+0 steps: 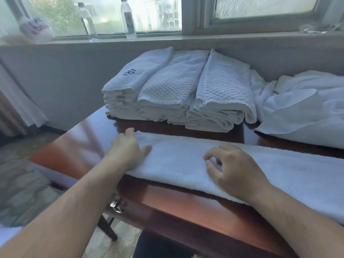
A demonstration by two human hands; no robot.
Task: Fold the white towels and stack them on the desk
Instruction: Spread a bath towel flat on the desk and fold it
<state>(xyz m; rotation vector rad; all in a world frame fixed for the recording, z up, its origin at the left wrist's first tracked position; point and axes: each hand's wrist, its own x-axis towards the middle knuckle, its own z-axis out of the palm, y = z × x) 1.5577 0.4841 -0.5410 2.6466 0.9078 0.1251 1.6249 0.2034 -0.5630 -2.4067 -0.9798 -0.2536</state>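
A long white towel (186, 161), folded into a narrow strip, lies across the dark wooden desk (186, 215) in front of me. My left hand (128, 148) grips the strip's left end, fingers over the far edge and thumb on top. My right hand (230, 168) hovers or rests near the strip's middle, its fingers loosely curled with nothing plainly between them. Behind the strip stand stacks of folded white towels (176, 90), the left one bearing a blue mark.
A heap of unfolded white cloth (301, 107) lies at the right rear of the desk. Two clear bottles (128, 17) and a small bag (36, 29) stand on the window sill. The desk's left edge drops to carpeted floor (22, 183).
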